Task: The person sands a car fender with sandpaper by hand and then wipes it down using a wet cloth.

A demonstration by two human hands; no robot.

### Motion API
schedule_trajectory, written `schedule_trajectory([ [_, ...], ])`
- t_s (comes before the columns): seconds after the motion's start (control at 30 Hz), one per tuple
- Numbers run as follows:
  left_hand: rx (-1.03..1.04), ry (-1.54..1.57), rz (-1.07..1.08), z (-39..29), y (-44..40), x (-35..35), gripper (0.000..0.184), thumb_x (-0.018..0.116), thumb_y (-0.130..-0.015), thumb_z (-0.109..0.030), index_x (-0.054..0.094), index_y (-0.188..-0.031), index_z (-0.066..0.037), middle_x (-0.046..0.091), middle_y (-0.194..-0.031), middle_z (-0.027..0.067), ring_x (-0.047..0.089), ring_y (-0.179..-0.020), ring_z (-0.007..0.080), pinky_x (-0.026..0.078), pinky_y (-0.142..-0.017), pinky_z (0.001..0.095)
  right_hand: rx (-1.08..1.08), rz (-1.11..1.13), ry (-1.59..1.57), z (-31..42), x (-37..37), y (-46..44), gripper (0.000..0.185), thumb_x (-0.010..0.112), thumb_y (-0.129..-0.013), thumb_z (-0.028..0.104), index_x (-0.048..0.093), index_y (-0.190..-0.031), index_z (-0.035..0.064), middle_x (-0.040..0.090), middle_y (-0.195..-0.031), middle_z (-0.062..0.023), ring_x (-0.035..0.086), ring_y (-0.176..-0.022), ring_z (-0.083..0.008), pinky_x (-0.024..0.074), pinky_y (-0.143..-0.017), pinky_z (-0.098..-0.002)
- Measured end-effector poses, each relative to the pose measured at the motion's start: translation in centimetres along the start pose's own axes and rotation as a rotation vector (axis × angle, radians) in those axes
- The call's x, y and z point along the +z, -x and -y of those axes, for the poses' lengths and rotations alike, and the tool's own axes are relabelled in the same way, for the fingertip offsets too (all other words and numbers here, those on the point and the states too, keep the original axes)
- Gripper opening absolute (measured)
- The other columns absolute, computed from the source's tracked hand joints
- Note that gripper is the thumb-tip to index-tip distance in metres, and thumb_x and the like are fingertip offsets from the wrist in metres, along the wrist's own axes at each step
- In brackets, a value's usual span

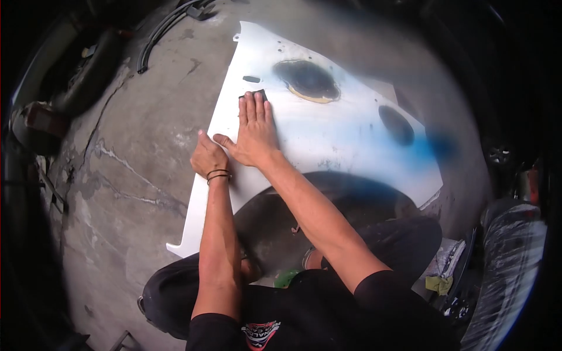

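Observation:
A white car fender [298, 131] lies across my lap and in front of me. It has dark sanded patches, a blue-tinted area at the right and a wheel-arch cutout near my legs. My right hand [254, 134] is laid on the panel with its fingers stretched forward, pressing a dark piece of sandpaper [261, 93] against the surface. Only the edge of the sandpaper shows past my fingertips. My left hand [208, 157] has its fingers curled around the fender's left edge, thumb side up, close to my right thumb. The undersides of its fingers are hidden.
Cracked concrete floor [134, 152] surrounds the fender. Black curved trim [158, 35] lies at the top left. A yellow cloth [439, 285] sits beside my knee at the right, near a plastic-wrapped object [509, 269]. The view's outer edges are dark.

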State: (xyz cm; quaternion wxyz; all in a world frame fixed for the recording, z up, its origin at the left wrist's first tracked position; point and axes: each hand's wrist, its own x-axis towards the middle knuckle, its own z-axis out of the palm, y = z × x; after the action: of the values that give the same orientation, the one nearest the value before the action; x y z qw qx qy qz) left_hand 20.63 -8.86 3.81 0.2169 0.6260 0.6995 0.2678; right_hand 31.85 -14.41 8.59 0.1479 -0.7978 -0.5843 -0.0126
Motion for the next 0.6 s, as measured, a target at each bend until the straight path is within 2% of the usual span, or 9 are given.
schedule_trajectory([
  [0.1, -0.089, 0.038, 0.033, -0.5, 0.4, -0.6, 0.071, 0.030, -0.108, -0.049, 0.079, -0.101, 0.001, 0.075, -0.096, 0.0270, 0.070, -0.096, 0.0493, 0.051, -0.092, 0.0537, -0.037, 0.045, -0.006, -5.2, -2.1, 1.9, 0.102, 0.040, -0.102, 0.071, 0.020, -0.163, -0.0085, 0.018, -0.172, -0.0259, 0.009, -0.162, -0.0403, 0.0049, -0.132, -0.0511],
  [0.13, -0.092, 0.042, 0.034, -0.8, 0.3, -0.7, 0.071, 0.030, -0.108, -0.049, 0.079, -0.101, 0.001, 0.075, -0.096, 0.0270, 0.070, -0.096, 0.0493, 0.051, -0.092, 0.0537, 0.028, 0.021, 0.082, -8.6, -3.6, 3.6, 0.100, 0.043, -0.103, 0.068, 0.020, -0.163, -0.0078, 0.018, -0.173, -0.0238, 0.010, -0.162, -0.0388, 0.0066, -0.132, -0.0505],
  [0.23, -0.101, 0.013, 0.046, -0.3, 0.6, -0.8, 0.070, 0.031, -0.108, -0.049, 0.079, -0.101, 0.001, 0.075, -0.096, 0.0269, 0.070, -0.096, 0.0493, 0.052, -0.092, 0.0538, 0.257, -0.050, 0.160, -17.4, -6.9, 6.5, 0.091, 0.052, -0.104, 0.056, 0.024, -0.161, -0.0099, 0.021, -0.170, -0.0289, 0.015, -0.159, -0.0442, 0.0111, -0.130, -0.0531],
  [0.27, -0.066, 0.024, 0.000, -0.4, 0.6, -0.7, 0.069, 0.031, -0.108, -0.049, 0.079, -0.101, 0.001, 0.075, -0.096, 0.0272, 0.070, -0.096, 0.0492, 0.052, -0.092, 0.0539, 0.358, -0.071, 0.139, -18.1, -6.7, 6.0, 0.093, 0.052, -0.104, 0.058, 0.026, -0.158, -0.0123, 0.022, -0.169, -0.0294, 0.016, -0.158, -0.0447, 0.0106, -0.129, -0.0542],
  [0.33, -0.026, 0.038, -0.046, -0.6, 0.4, -0.2, 0.069, 0.032, -0.107, -0.050, 0.079, -0.101, 0.001, 0.075, -0.096, 0.0275, 0.070, -0.096, 0.0491, 0.052, -0.091, 0.0540, 0.494, -0.089, 0.186, -13.3, -6.0, 4.4, 0.101, 0.047, -0.102, 0.067, 0.023, -0.159, -0.0139, 0.019, -0.170, -0.0307, 0.011, -0.160, -0.0453, 0.0067, -0.130, -0.0540],
  [0.4, -0.036, 0.023, -0.033, 0.3, 0.2, 0.5, 0.070, 0.032, -0.107, -0.050, 0.079, -0.102, 0.001, 0.075, -0.097, 0.0272, 0.070, -0.097, 0.0491, 0.051, -0.091, 0.0542, 0.271, -0.054, 0.124, -8.1, -3.2, 3.2, 0.112, 0.041, -0.099, 0.076, 0.018, -0.161, -0.0142, 0.015, -0.171, -0.0316, 0.006, -0.160, -0.0458, 0.0031, -0.131, -0.0530],
  [0.47, -0.068, 0.012, -0.005, 0.0, 0.3, 0.2, 0.069, 0.032, -0.107, -0.050, 0.079, -0.104, 0.001, 0.076, -0.097, 0.0266, 0.070, -0.097, 0.0493, 0.051, -0.092, 0.0543, 0.120, 0.041, 0.044, -5.0, -2.4, 3.3, 0.115, 0.035, -0.098, 0.081, 0.015, -0.162, -0.0124, 0.011, -0.172, -0.0299, 0.002, -0.161, -0.0441, 0.0022, -0.131, -0.0525],
  [0.53, -0.105, -0.006, 0.028, -0.4, 0.7, -0.5, 0.069, 0.032, -0.107, -0.050, 0.079, -0.105, 0.001, 0.076, -0.098, 0.0260, 0.070, -0.098, 0.0494, 0.051, -0.092, 0.0544, -0.001, 0.066, 0.054, -8.4, -3.7, 4.4, 0.106, 0.033, -0.102, 0.077, 0.018, -0.163, -0.0087, 0.013, -0.173, -0.0260, 0.006, -0.162, -0.0391, 0.0081, -0.132, -0.0484],
  [0.6, -0.084, 0.045, -0.042, -1.0, 0.8, -0.5, 0.070, 0.031, -0.107, -0.050, 0.079, -0.105, 0.000, 0.076, -0.098, 0.0253, 0.070, -0.098, 0.0493, 0.052, -0.093, 0.0541, 0.093, 0.025, 0.216, -13.9, -5.7, 5.9, 0.100, 0.039, -0.103, 0.071, 0.021, -0.163, -0.0074, 0.015, -0.173, -0.0261, 0.010, -0.162, -0.0394, 0.0134, -0.132, -0.0477],
])
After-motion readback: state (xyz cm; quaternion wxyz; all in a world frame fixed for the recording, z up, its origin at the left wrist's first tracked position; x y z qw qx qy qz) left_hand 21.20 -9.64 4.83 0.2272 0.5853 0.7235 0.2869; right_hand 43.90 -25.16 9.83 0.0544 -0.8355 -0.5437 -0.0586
